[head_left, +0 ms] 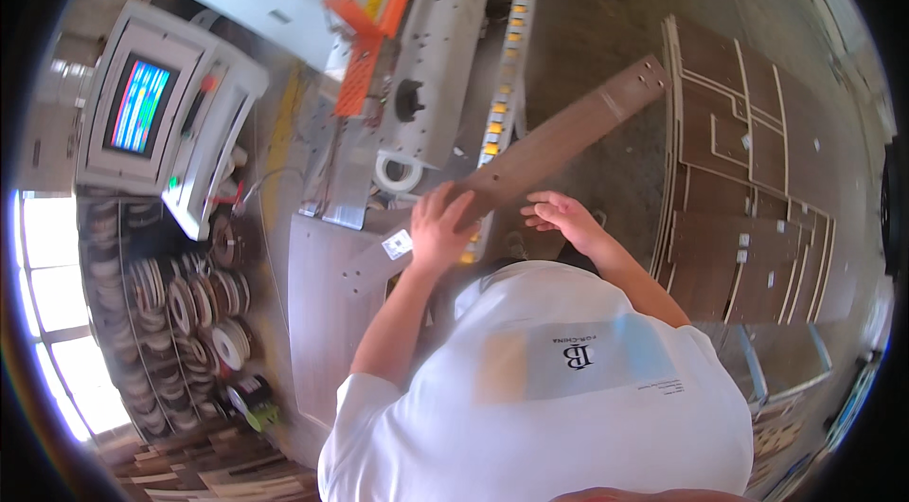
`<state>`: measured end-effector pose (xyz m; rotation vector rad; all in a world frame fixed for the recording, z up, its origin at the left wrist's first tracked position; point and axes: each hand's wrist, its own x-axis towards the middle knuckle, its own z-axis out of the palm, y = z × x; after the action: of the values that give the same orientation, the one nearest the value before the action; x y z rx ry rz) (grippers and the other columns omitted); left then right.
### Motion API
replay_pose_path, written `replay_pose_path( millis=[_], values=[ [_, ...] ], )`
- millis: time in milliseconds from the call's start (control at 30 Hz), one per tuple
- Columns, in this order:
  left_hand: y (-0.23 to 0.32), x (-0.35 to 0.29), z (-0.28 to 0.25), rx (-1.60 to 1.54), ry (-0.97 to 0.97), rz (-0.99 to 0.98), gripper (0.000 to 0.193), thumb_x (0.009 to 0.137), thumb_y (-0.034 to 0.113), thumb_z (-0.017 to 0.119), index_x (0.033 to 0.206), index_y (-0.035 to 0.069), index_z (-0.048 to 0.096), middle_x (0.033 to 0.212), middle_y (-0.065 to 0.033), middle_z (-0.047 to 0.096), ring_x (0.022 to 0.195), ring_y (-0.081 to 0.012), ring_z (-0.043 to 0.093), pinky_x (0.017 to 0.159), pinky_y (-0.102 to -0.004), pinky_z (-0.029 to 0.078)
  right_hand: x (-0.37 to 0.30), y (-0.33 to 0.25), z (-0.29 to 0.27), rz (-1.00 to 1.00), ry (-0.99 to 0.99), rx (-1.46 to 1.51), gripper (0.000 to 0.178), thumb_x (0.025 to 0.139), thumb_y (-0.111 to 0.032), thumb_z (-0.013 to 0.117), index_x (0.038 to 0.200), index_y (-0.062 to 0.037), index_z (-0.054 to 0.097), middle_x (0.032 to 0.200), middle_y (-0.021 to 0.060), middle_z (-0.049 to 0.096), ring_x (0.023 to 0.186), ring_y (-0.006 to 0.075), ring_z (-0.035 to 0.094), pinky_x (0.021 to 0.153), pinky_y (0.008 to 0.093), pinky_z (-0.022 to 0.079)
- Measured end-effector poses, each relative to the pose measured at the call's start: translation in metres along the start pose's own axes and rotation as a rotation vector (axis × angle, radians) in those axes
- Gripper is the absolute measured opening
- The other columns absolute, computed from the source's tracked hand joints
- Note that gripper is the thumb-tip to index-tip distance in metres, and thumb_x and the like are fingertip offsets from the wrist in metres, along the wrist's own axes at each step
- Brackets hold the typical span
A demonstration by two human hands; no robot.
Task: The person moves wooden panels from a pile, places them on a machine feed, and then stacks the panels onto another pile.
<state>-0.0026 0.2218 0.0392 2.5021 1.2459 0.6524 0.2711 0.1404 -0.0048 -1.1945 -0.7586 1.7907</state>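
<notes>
A long, narrow brown board point(568, 131) runs slantwise in front of me, from low left to upper right. Small holes show near its ends, and a white label sits on its left part. My left hand point(441, 225) is closed over the board left of its middle, fingers across the top face. To the right, my right hand point(561, 212) is apart from the board, its fingers loosely bent and spread with nothing in them. Beneath the board's left end lies a wider brown panel point(327, 322).
A machine with an orange guard point(358, 66) and a roller track point(507, 76) with yellow rollers stands ahead. Left are a control console point(142, 104) and stored rolls of edge banding point(194, 303). Stacked brown panels point(720, 185) lie to the right.
</notes>
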Motion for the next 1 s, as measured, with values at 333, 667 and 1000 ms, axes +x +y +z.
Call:
replay_pose_path(
  millis=[333, 667, 1000],
  values=[
    [-0.119, -0.132, -0.099, 0.183, 0.237, -0.339, 0.052, 0.066, 0.018, 0.084, 0.117, 0.015, 0.073, 0.133, -0.0145, 0.059, 0.116, -0.0373, 0.056, 0.097, -0.0476, 0.049, 0.008, 0.039, -0.013, 0.118, 0.194, -0.043, 0.039, 0.103, -0.031, 0.057, 0.131, -0.0047, 0.057, 0.115, 0.0076, 0.069, 0.094, 0.0129, 0.066, 0.083, 0.0283, 0.052],
    [-0.160, -0.239, -0.067, 0.310, 0.070, -0.726, 0.061, 0.079, 0.037, 0.080, 0.133, 0.020, 0.057, 0.158, -0.0141, 0.034, 0.145, -0.0370, 0.031, 0.118, -0.0531, 0.023, 0.015, 0.061, -0.028, 0.230, 0.181, -0.197, 0.037, 0.102, -0.033, 0.060, 0.128, -0.0073, 0.059, 0.113, 0.0051, 0.070, 0.092, 0.0115, 0.066, 0.080, 0.0272, 0.051],
    [-0.183, -0.174, -0.044, 0.317, 0.248, -0.635, 0.050, 0.079, 0.030, 0.079, 0.127, 0.023, 0.067, 0.144, -0.0097, 0.052, 0.129, -0.0339, 0.048, 0.109, -0.0478, 0.037, 0.018, 0.068, -0.040, 0.231, 0.213, -0.308, 0.037, 0.100, -0.031, 0.062, 0.128, -0.0071, 0.059, 0.113, 0.0062, 0.070, 0.092, 0.0127, 0.066, 0.080, 0.0278, 0.052]
  ],
)
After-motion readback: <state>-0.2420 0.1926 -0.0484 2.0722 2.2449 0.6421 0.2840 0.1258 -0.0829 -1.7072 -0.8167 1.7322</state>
